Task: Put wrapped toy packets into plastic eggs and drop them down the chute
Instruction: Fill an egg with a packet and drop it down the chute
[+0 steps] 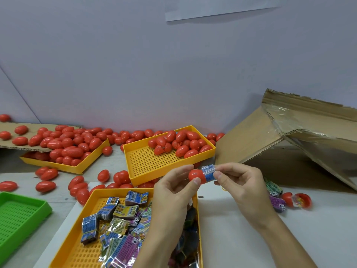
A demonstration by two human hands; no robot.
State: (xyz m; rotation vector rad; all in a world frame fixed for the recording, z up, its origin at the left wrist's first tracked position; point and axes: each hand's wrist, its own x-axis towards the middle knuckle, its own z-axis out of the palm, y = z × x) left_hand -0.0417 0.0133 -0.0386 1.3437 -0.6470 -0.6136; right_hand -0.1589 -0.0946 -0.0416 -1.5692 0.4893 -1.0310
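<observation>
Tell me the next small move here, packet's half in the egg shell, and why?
Probably push the blue packet further into the red egg half. The left hand holds the half while the right hand pinches the packet's outer end, and much of the packet sticks out past the rim, so the other half likely could not close over it yet.
</observation>
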